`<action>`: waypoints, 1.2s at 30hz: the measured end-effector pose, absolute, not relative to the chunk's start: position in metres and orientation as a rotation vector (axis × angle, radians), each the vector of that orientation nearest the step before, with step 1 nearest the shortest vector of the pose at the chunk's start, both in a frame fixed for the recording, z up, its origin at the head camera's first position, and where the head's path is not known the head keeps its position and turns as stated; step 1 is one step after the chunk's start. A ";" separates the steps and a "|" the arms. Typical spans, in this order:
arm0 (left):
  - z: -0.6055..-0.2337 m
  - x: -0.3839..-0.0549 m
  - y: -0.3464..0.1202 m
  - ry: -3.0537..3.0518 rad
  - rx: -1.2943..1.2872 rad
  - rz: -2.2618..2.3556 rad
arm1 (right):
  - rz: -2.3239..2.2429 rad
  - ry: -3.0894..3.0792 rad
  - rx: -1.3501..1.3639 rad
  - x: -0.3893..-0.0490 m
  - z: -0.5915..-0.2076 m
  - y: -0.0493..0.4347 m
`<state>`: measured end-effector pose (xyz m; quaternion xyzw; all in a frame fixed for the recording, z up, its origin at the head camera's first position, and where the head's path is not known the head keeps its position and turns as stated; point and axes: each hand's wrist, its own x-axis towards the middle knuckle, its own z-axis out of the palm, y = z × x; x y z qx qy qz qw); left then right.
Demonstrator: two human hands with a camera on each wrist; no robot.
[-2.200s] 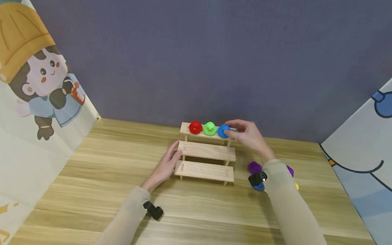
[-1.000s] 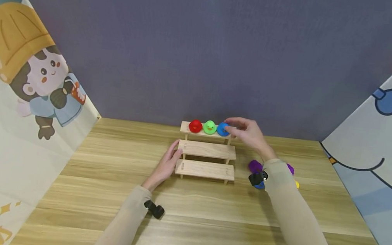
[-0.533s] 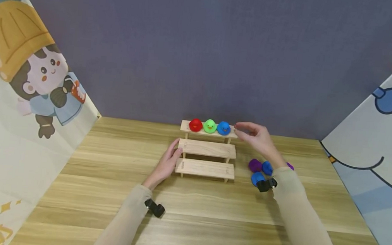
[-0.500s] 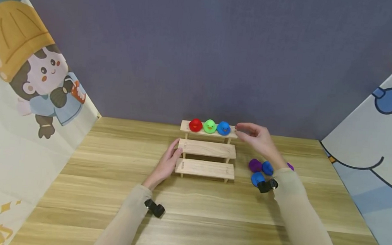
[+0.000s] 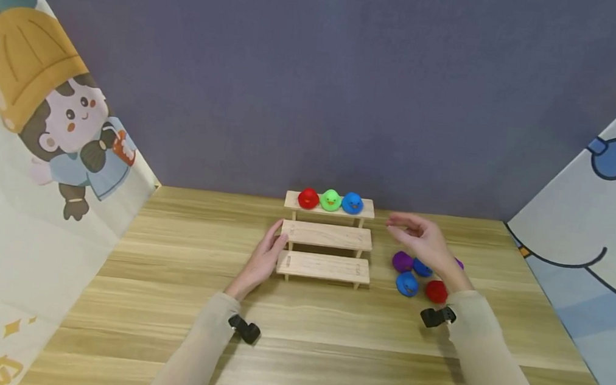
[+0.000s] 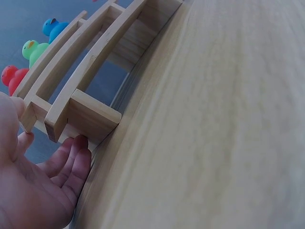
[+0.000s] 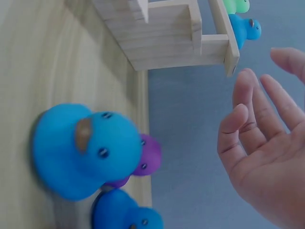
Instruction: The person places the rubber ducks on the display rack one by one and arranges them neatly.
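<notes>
A three-tier wooden stand [image 5: 326, 236] carries a red rubber duck [image 5: 308, 199], a green rubber duck [image 5: 331, 200] and a blue rubber duck [image 5: 353, 203] in a row on its top tier. My left hand [image 5: 260, 259] holds the stand's left end at the middle tier; in the left wrist view its curled fingers [image 6: 76, 164] rest by the side panel. To the right of the stand, my right hand [image 5: 421, 242] hovers with nothing in it, fingers loosely bent. Below it sit another blue duck [image 5: 407, 284], a purple duck [image 5: 403, 262] and a second red duck [image 5: 437, 291].
One more blue duck [image 5: 421, 267] sits behind, partly under the right hand in the head view. A purple bit [image 5: 460, 264] shows beyond the right wrist. The wood-grain table [image 5: 304, 363] meets a dark back wall [image 5: 317, 83]; printed panels flank both sides.
My right hand has let go of the blue duck on the top tier and moved right and toward me, uncovering a red duck on the table. The left hand stays on the stand.
</notes>
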<state>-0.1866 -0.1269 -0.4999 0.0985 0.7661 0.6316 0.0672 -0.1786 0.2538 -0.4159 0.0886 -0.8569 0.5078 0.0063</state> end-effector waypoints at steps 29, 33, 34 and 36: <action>-0.500 -0.189 -0.127 2.318 0.314 1.875 | 1.788 -2.517 0.162 -0.103 -0.458 0.332; -0.502 -0.189 -0.127 2.316 0.310 1.879 | 1.766 -2.528 0.095 -0.095 -0.458 0.344; -0.502 -0.189 -0.127 2.317 0.312 1.879 | 1.747 -2.540 0.074 -0.093 -0.458 0.347; -0.502 -0.188 -0.127 2.317 0.322 1.884 | 1.719 -2.555 0.037 -0.088 -0.458 0.353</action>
